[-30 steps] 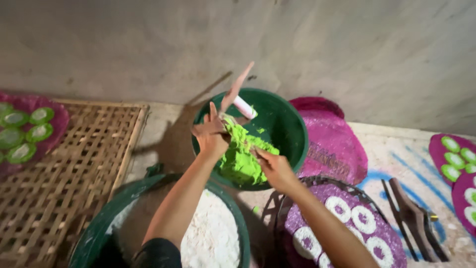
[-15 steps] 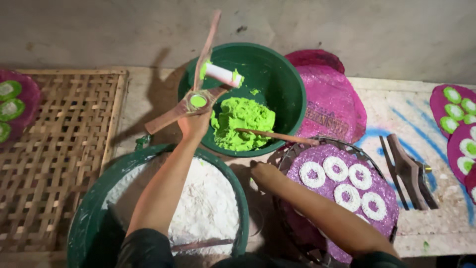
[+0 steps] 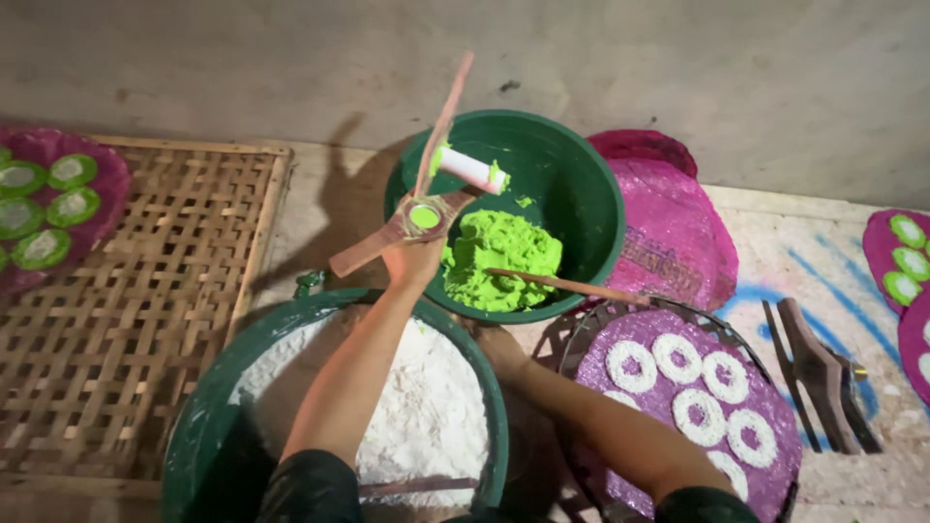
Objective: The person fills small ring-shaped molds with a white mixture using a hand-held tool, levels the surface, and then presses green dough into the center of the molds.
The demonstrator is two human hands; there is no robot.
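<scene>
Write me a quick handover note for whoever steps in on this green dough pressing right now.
Left hand: raised over the green basin, gripping the wooden hinged press, its cup packed with green dough.
Right hand: low between the basins, mostly hidden; grip unclear.
Green dough and a wooden stick sit in the basin; white flour basin nearer.
Done: six white rings lie on the purple mat.
Left: plenty of dough still unpressed.

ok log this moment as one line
left hand: holds wooden press over green basin | right hand: low by white flour tub | green dough: in basin
</scene>
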